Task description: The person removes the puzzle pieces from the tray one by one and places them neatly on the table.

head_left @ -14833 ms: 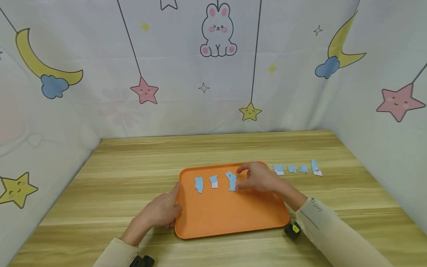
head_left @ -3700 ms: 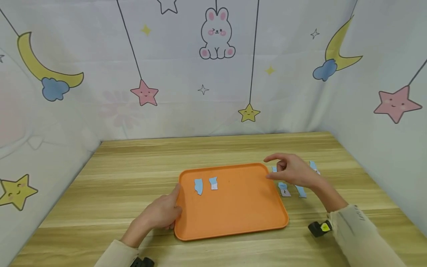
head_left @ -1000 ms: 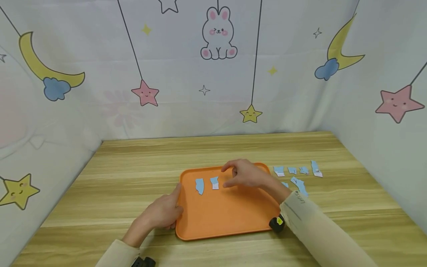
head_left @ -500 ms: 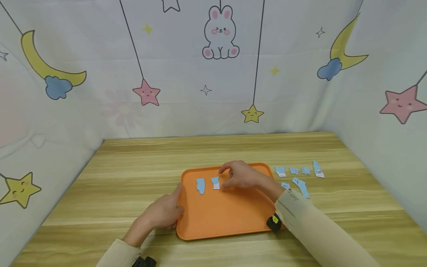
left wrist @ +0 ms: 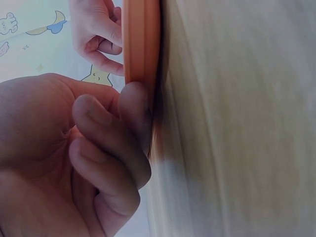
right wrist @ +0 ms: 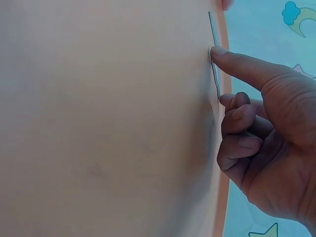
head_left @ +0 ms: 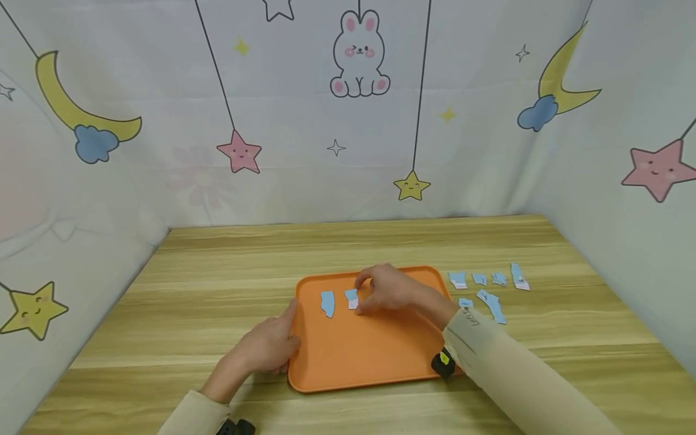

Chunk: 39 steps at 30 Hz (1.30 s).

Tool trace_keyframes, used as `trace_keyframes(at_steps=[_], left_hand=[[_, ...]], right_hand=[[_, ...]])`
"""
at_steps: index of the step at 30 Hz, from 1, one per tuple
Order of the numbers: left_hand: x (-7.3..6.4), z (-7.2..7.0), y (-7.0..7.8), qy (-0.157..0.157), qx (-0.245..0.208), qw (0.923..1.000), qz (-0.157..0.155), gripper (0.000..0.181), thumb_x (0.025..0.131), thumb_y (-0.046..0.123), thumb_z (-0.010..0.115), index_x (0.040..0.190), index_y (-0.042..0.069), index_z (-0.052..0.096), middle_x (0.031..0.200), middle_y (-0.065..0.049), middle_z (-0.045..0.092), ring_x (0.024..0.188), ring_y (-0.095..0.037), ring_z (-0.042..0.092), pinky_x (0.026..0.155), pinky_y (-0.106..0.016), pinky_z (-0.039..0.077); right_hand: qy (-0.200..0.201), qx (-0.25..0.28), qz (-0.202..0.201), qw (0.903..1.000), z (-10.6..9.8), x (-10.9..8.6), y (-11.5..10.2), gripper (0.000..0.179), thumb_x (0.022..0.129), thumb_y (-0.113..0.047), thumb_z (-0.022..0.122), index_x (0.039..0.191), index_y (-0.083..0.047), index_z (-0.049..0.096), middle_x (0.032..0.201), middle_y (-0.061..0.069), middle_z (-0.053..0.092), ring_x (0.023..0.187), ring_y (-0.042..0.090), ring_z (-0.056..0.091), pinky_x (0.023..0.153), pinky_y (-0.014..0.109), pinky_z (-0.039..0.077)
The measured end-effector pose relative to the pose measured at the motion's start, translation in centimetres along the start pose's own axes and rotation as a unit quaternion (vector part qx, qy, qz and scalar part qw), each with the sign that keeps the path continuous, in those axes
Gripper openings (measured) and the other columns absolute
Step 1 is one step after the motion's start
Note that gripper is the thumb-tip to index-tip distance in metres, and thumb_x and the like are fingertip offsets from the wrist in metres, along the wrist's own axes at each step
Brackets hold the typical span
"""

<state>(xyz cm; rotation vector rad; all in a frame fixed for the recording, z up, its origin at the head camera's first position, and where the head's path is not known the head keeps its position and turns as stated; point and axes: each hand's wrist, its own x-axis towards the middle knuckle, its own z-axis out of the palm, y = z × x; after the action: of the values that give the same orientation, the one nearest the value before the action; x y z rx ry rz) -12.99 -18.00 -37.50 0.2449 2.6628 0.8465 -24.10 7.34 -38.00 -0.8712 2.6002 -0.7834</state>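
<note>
An orange tray (head_left: pixel 375 356) lies on the wooden table. My left hand (head_left: pixel 269 345) grips its left rim, index finger stretched along the edge; in the left wrist view its fingers (left wrist: pixel 118 138) curl at the tray's side. Inside the tray, my right hand (head_left: pixel 388 289) has index finger and thumb at the upper and lower right edges of a small blue-and-white paper piece (head_left: pixel 351 296). In the right wrist view, thumb and forefinger meet the thin edge of that flat piece while the other fingers (right wrist: pixel 239 143) are folded. A blue paper piece (head_left: pixel 327 304) lies to its left.
Right of the tray, several blue-and-white paper pieces (head_left: pixel 457 278) lie in a row on the table (head_left: pixel 217 254). Below them are a long blue piece (head_left: pixel 492 306) and another piece (head_left: pixel 465 302), partly covered by the right forearm. A patterned white curtain (head_left: pixel 293 109) stands behind.
Two pieces now lie in a lower row right of the tray, one of them earlier in the tray under the right hand. That hand came back left and closed in on the blue-and-white piece.
</note>
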Motion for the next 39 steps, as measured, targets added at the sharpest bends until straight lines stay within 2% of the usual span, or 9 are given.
trace_keyframes(at_steps=[7,10,14,17,21,24,28,39], left_hand=[[0.0,0.0,0.0,-0.001,-0.001,1.0,-0.002,0.076,0.091,0.008,0.047,0.152,0.0,0.003,0.051,-0.003,0.057,0.036,-0.014,0.049,0.039,-0.027,0.037],[0.0,0.0,0.0,-0.003,-0.003,1.0,-0.001,0.076,0.091,0.009,0.047,0.152,0.0,0.002,0.051,-0.003,0.057,0.037,-0.014,0.049,0.039,-0.027,0.037],[0.0,0.0,0.0,-0.006,-0.006,1.0,0.003,0.076,0.091,0.008,0.046,0.152,-0.001,0.001,0.051,-0.003,0.056,0.036,-0.014,0.049,0.04,-0.027,0.037],[0.0,0.0,-0.1,-0.005,-0.009,0.9999,0.007,0.076,0.091,0.007,0.046,0.152,-0.001,0.001,0.05,-0.004,0.056,0.036,-0.013,0.048,0.039,-0.027,0.037],[-0.1,0.1,-0.1,-0.005,-0.013,0.9999,0.008,0.077,0.09,0.007,0.045,0.152,0.0,0.001,0.049,-0.004,0.056,0.035,-0.012,0.047,0.039,-0.027,0.037],[-0.1,0.1,-0.1,-0.005,-0.013,0.9999,0.009,0.077,0.09,0.007,0.045,0.152,0.0,0.001,0.048,-0.004,0.056,0.035,-0.012,0.047,0.039,-0.027,0.037],[0.0,0.1,0.0,-0.005,-0.008,0.9999,0.01,0.076,0.091,0.007,0.046,0.152,-0.001,0.001,0.049,-0.004,0.056,0.036,-0.014,0.049,0.04,-0.027,0.037],[-0.2,0.1,0.1,0.007,0.008,0.9999,0.004,0.076,0.09,0.009,0.047,0.152,-0.001,0.004,0.05,-0.003,0.056,0.034,-0.012,0.048,0.038,-0.027,0.037]], right_hand=[[0.008,-0.023,0.003,0.9997,0.2,0.1,-0.2,0.048,0.074,-0.035,0.08,0.115,-0.012,0.066,0.054,-0.002,0.052,0.049,0.01,0.045,0.056,0.027,0.04],[0.007,-0.025,0.004,0.9997,0.2,0.2,-0.2,0.047,0.076,-0.034,0.079,0.115,-0.011,0.066,0.054,-0.002,0.053,0.051,0.011,0.045,0.062,0.03,0.041],[0.002,-0.032,0.003,0.9995,0.2,0.3,-0.2,0.046,0.078,-0.034,0.077,0.116,-0.011,0.066,0.056,-0.002,0.054,0.056,0.012,0.047,0.077,0.033,0.042],[-0.003,-0.035,-0.004,0.9994,0.2,0.3,-0.2,0.046,0.078,-0.033,0.077,0.116,-0.01,0.066,0.055,-0.003,0.054,0.054,0.011,0.047,0.075,0.032,0.043],[-0.005,-0.031,-0.018,0.9993,0.2,0.2,-0.1,0.044,0.078,-0.032,0.077,0.115,-0.009,0.066,0.052,-0.004,0.05,0.046,0.009,0.043,0.057,0.027,0.04],[-0.005,-0.024,-0.021,0.9995,0.1,0.0,0.0,0.043,0.079,-0.032,0.076,0.114,-0.01,0.066,0.05,-0.005,0.048,0.043,0.008,0.041,0.05,0.025,0.036],[-0.008,-0.015,-0.018,0.9997,-0.1,-0.4,-0.1,0.042,0.08,-0.031,0.075,0.115,-0.011,0.066,0.049,-0.005,0.046,0.042,0.009,0.04,0.048,0.024,0.034],[-0.003,-0.003,-0.017,0.9998,-0.5,-0.9,0.1,0.045,0.079,-0.031,0.076,0.118,-0.012,0.064,0.05,-0.005,0.049,0.043,0.01,0.042,0.048,0.024,0.036]])
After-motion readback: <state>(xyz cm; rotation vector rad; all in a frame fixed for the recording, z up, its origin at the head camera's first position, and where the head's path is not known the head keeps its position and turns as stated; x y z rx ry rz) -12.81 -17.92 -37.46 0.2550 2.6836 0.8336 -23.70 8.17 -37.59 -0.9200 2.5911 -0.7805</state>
